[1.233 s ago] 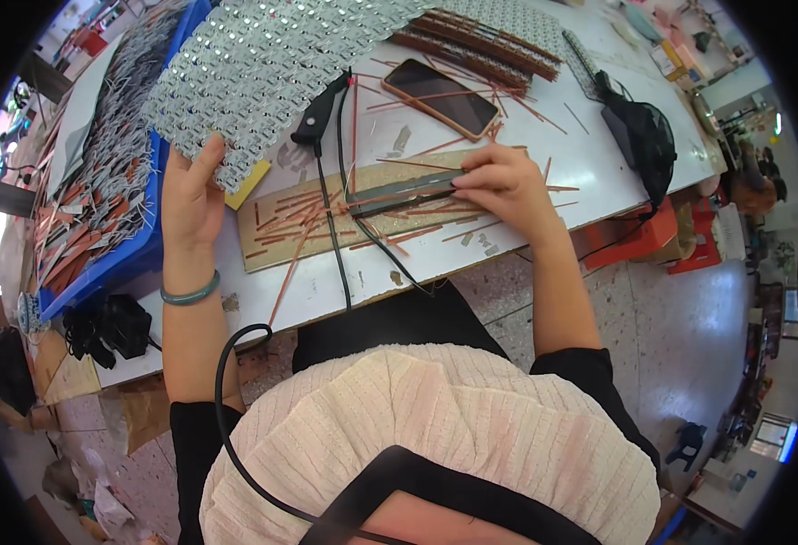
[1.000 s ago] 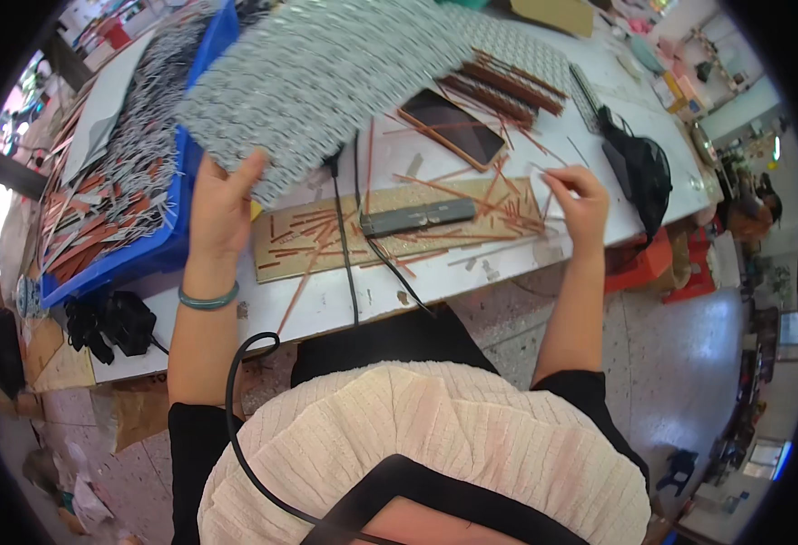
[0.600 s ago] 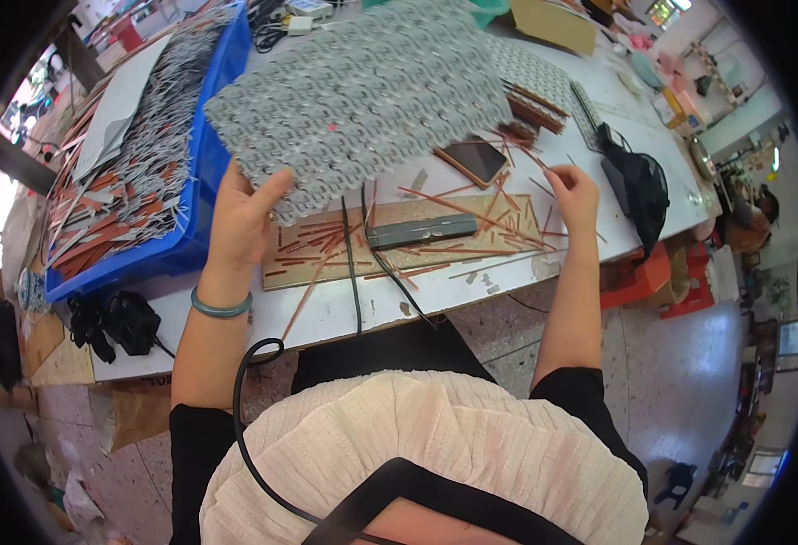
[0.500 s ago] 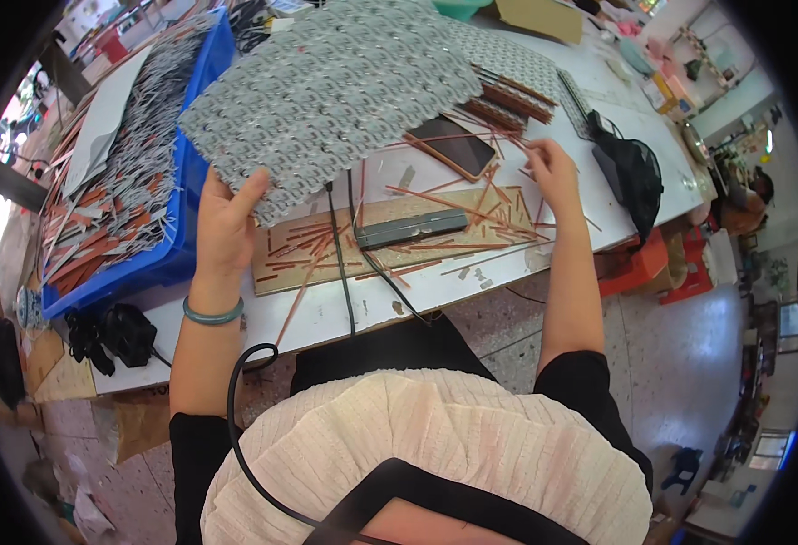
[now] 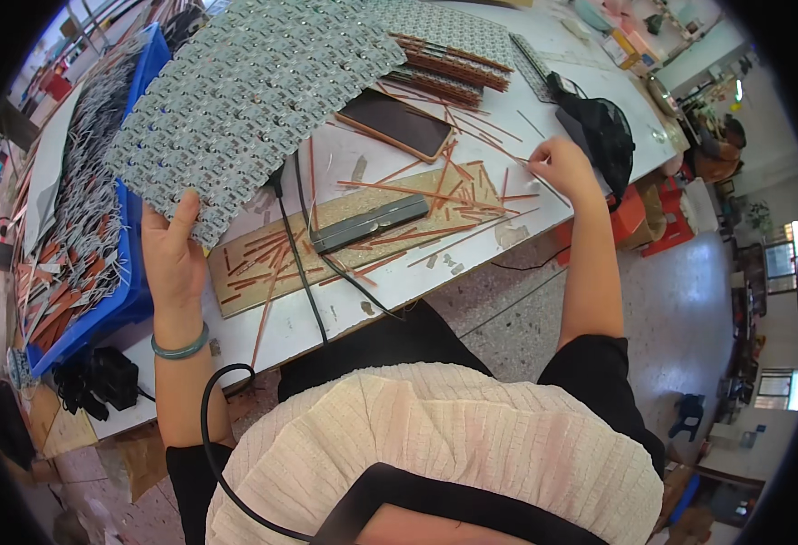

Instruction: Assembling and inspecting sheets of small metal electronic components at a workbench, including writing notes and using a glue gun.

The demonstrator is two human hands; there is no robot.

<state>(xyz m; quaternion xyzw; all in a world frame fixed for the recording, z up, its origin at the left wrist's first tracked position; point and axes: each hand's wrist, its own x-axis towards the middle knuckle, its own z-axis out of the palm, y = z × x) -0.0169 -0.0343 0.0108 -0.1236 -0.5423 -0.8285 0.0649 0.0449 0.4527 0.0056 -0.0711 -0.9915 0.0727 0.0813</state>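
Observation:
A large grey circuit-board panel (image 5: 254, 100), covered in a repeating pattern, is tilted up off the table at the left. My left hand (image 5: 177, 259) grips its near corner, thumb on top and the other fingers hidden beneath. Over the right part of the table, my right hand (image 5: 564, 171) pinches what looks like a thin reddish-brown strip (image 5: 517, 160). Below the panel lies a tan board (image 5: 349, 208) strewn with similar strips, with a dark grey bar (image 5: 372, 222) across it. Beyond the phone (image 5: 395, 124), a stack of panels (image 5: 453, 73) shows brown edges.
A blue bin (image 5: 132, 254) heaped with grey and reddish strips stands at the left. Black cables (image 5: 297, 254) cross the tan board. A black mesh bag-like thing (image 5: 599, 136) lies at the right, and a black power adapter (image 5: 113, 377) at the near left edge.
The view has swung, moving the table leftward in the picture. My right hand has moved right, away from the phone and stack. My left hand still holds the panel.

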